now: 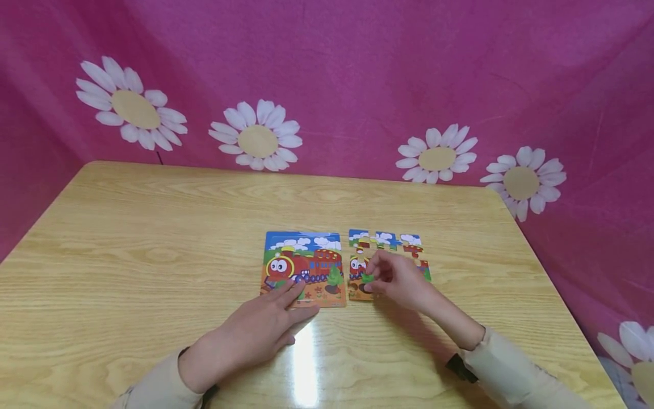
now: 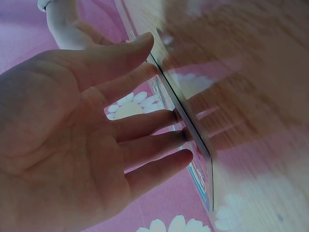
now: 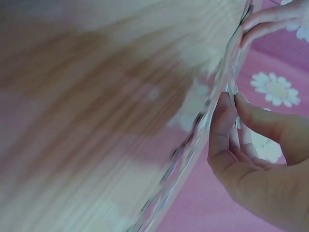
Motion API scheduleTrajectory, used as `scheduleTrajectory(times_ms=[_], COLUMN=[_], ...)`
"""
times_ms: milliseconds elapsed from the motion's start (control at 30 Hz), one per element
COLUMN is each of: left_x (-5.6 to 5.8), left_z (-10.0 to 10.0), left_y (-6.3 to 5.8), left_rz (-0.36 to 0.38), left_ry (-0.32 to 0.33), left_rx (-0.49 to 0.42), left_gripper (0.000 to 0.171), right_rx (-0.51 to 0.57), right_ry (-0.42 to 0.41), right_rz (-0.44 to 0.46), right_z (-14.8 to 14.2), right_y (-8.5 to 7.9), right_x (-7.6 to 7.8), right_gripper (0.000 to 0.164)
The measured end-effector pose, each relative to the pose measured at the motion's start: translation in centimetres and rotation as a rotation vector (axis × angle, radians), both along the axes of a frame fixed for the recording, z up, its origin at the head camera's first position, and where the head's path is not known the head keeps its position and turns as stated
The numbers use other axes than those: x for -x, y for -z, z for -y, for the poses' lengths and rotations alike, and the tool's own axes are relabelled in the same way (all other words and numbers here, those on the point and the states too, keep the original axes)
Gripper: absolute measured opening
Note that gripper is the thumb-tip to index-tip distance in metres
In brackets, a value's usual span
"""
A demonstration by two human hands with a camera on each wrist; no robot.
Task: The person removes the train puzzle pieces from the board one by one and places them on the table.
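A train-picture puzzle board (image 1: 322, 241) lies flat on the table. My left hand (image 1: 255, 326) rests on its lower left part, fingers straight, fingertips on the board's surface; the left wrist view shows the thumb spread apart from the fingers. To the right of the board, loose jigsaw pieces (image 1: 385, 238) are laid out in rows with small gaps between them. Over them, my right hand (image 1: 403, 278) pinches a thin puzzle piece (image 3: 231, 87) between thumb and forefinger. That hand covers the middle and lower right pieces in the head view.
The wood-grain table (image 1: 153, 244) extends on all sides of the puzzle. A pink curtain (image 1: 347, 85) with white daisies hangs behind its far edge and along the sides. Light glares on the tabletop just below the board.
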State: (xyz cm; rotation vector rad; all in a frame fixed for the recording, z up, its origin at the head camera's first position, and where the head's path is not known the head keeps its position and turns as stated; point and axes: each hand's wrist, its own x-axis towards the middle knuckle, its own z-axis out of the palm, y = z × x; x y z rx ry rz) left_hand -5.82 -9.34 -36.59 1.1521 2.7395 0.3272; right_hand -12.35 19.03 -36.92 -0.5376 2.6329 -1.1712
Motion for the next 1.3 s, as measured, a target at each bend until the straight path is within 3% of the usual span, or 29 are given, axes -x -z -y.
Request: scheduleTrajectory(times_ms=[233,433,667,1067,1300], left_x=[0.0,0.0,0.0,0.0,0.0], left_z=[0.1,0.1,0.1,0.0,0.1], left_y=[-0.1,0.0,0.0,-0.1,0.1], left_rz=[0.048,0.047,0.049,0.057,0.025], left_ry=[-0.022,-0.022,-0.024,-0.033,-0.015], left_rx=[-0.045,-0.056,-0.056,-0.05,-0.055], left_gripper=[0.05,0.048,0.048,0.048,0.047], right_rx=[-0.03,-0.051,-0.129,-0.222,-0.251], right_ry=[0.061,0.099,0.132,0.126,0.14], right_rz=[0.009,0.021,-0.037,-0.076,-0.085], right_z=[-3.5,-5.8,-7.9,-9.6,-9.8], right_y=[-0.1,-0.1,0.1,0.3,0.6], right_x=[-0.8,-1.6,-2.2,-2.4,-2.4], right_gripper=[0.02,0.018,0.017,0.013,0.012])
